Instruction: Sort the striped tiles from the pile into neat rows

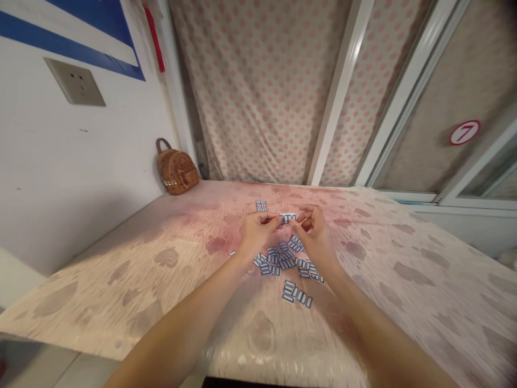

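Between my two hands is a small white piece with blue-edged bars (288, 219), raised over the table; its exact kind is too small to make out. My left hand (259, 229) pinches its left end between thumb and fingers. At the other end, my right hand (312, 226) has its thumb and fingertips closed on the edge. Below the hands lies a loose, overlapping heap of similar blue-and-white pieces (285, 260). A few more pieces (297, 294) lie nearer to me. Just beyond my left hand sits a neat small group of pieces (261, 206).
A patterned pinkish cloth (169, 291) covers the table. In the far left corner a small brown backpack (177, 170) leans against the wall. Behind the table hangs a dotted curtain (258, 91), with white window frames (341, 91) to the right. A socket (75, 82) is on the left wall.
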`<state>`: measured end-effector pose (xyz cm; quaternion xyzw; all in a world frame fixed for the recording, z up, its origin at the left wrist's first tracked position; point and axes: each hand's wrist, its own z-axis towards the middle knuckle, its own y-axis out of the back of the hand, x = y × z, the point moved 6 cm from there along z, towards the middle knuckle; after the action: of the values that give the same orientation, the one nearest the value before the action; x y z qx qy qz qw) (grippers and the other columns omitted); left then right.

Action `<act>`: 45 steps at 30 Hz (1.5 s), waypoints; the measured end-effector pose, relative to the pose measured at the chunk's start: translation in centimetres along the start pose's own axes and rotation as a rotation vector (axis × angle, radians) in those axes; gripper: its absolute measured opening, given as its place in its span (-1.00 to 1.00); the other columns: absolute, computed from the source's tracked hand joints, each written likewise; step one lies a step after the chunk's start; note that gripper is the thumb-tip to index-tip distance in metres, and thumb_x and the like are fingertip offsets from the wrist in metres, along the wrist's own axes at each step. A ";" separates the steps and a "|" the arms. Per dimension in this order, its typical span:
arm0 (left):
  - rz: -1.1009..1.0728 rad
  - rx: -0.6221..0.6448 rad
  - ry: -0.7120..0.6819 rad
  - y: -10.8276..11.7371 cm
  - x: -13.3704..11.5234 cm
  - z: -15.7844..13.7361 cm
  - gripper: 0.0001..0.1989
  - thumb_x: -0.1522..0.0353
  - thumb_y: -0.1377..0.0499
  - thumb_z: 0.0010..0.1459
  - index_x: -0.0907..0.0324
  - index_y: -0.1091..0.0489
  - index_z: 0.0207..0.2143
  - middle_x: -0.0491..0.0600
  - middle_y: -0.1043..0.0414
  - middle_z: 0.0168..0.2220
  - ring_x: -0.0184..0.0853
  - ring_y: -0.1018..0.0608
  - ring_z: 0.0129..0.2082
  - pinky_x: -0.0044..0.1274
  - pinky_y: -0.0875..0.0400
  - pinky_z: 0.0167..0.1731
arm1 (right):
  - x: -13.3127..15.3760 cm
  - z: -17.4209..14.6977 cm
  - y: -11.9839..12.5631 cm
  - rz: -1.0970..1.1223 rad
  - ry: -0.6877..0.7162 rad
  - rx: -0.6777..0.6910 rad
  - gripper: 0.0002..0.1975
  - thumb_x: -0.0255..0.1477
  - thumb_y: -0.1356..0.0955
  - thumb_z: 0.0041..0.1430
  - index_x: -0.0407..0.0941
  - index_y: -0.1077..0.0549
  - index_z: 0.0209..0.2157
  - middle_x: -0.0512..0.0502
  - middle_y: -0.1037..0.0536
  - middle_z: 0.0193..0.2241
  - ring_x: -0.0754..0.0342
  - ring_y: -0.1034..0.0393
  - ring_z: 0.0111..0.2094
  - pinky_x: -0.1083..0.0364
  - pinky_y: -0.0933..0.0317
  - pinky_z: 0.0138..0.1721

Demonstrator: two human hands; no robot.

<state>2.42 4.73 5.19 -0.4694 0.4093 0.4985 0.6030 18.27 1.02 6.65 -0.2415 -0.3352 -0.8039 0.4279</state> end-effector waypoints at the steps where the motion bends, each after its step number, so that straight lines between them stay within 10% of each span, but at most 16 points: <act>1: 0.003 0.001 0.000 0.1 0.0 0.1 -0.94 0.45 -0.27 0.01 0.26 -0.57 -0.45 -0.02 -0.58 -0.49 -0.40 -0.57 -0.51 -0.58 -0.47 -0.39 | 0.4 0.2 0.0 -0.027 0.047 0.042 -0.55 -0.29 -0.40 0.17 -0.05 -0.30 0.07 -0.06 -0.44 -0.26 0.07 -0.35 -0.39 0.05 -0.29 -0.31; 7: 0.004 0.015 0.002 0.4 -0.3 0.2 -0.92 0.43 -0.29 -0.01 0.25 -0.58 -0.42 -0.03 -0.58 -0.48 -0.38 -0.58 -0.49 -0.58 -0.47 -0.40 | 1.8 0.3 -0.5 -0.175 0.261 0.214 -0.56 -0.39 -0.34 0.22 0.04 -0.33 0.15 -0.13 -0.41 -0.10 -0.06 -0.36 -0.12 -0.07 -0.27 -0.05; 45: 0.047 0.041 0.010 -0.1 -0.6 -0.8 -0.88 0.39 -0.25 0.03 0.25 -0.57 -0.41 0.02 -0.59 -0.40 -0.35 -0.57 -0.41 -0.56 -0.47 -0.34 | 2.1 -0.3 -1.0 -0.342 0.295 0.147 -0.72 -0.39 -0.32 0.28 -0.05 -0.44 0.02 -0.13 -0.50 -0.18 -0.05 -0.39 -0.28 -0.04 -0.28 -0.15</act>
<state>2.37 3.82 5.61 -0.4496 0.4335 0.5015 0.5986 16.33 0.16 7.54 -0.0293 -0.3626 -0.8647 0.3463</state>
